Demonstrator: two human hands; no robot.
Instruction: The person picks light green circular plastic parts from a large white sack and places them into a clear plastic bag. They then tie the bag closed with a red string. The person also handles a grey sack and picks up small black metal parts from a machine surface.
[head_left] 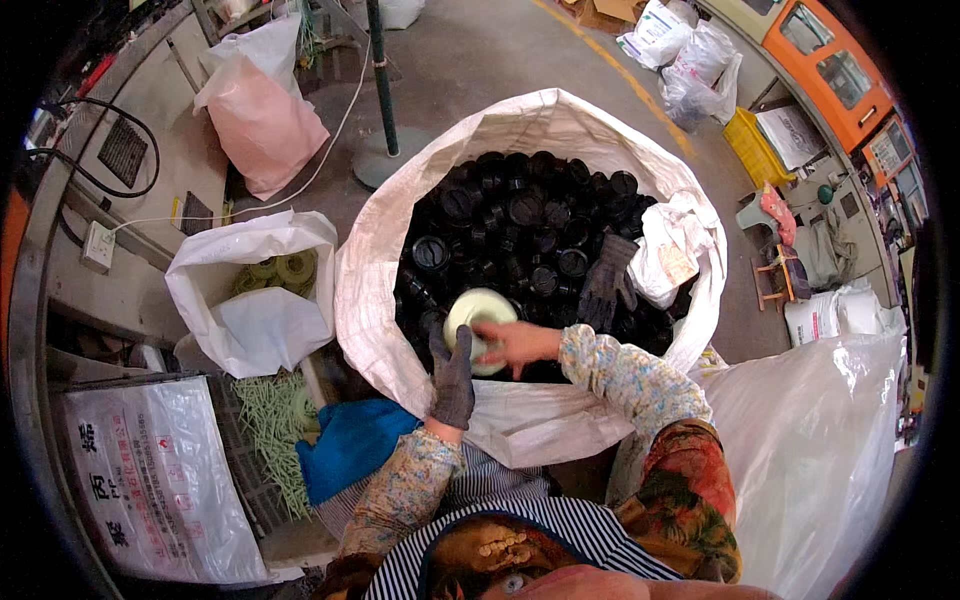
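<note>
A pale green round plastic part [482,303] with a raised or hollow centre is held above a large white woven sack [375,250]. My left hand [454,378], in a dark grey glove, grips it from the left side, with the thumb on its face. My bare right hand [522,344] comes from the right, its fingers curled against the part's lower right; some fingertips are hidden. Under the hands, many black round plastic caps [525,208] fill the sack. A loose dark grey glove [606,282] lies on the caps, beside a crumpled white bag [672,245].
Left of the sack stands a smaller white bag [205,285] of yellowish-green round parts [290,268]. Thin pale green strips [272,425] lie beside a blue cloth [345,450]. A green pole [382,90] stands behind. Large translucent plastic sacking [810,430] occupies the right.
</note>
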